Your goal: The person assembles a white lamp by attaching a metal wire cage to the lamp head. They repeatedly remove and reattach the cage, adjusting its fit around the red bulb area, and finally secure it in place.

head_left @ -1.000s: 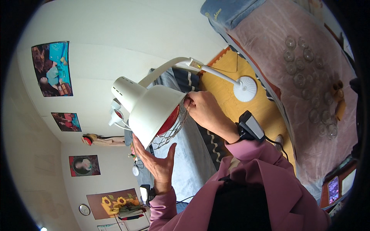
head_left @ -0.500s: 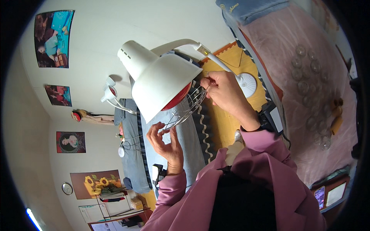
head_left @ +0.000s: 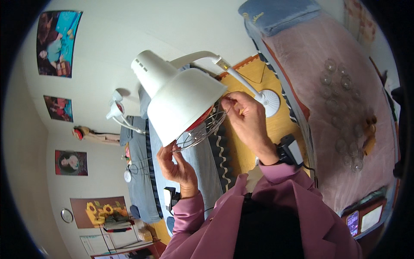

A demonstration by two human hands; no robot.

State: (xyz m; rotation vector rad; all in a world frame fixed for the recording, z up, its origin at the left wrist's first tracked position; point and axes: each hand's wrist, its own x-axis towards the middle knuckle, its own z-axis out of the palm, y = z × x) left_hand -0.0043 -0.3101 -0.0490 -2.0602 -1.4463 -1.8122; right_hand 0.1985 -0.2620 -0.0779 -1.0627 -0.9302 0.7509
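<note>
A white heat lamp head (head_left: 183,101) with a red bulb (head_left: 200,117) tilts downward in front of me. A round metal wire guard (head_left: 202,137) lies across its opening, its rim close to the shade's edge. My left hand (head_left: 177,167) pinches the guard at its lower left, by the shade's lower corner. At the other side my right hand (head_left: 249,123) has its fingers closed on the guard's rim beside the shade's right corner. Whether the guard is fastened I cannot tell. A curved white arm (head_left: 196,56) joins the lamp head to its stand.
The stand's round white base (head_left: 270,102) rests on the yellow floor (head_left: 246,82). To the right, a bed with a pink cover (head_left: 297,56) bears several clear glass cups (head_left: 332,105). Beds with blue-grey covers (head_left: 200,162) stand behind the lamp. A second white lamp (head_left: 115,108) is farther left.
Both hands have brought the wire guard up closer against the lamp's opening. My left fingers, spread before, have drawn together at the shade's lower corner. The view has shifted slightly.
</note>
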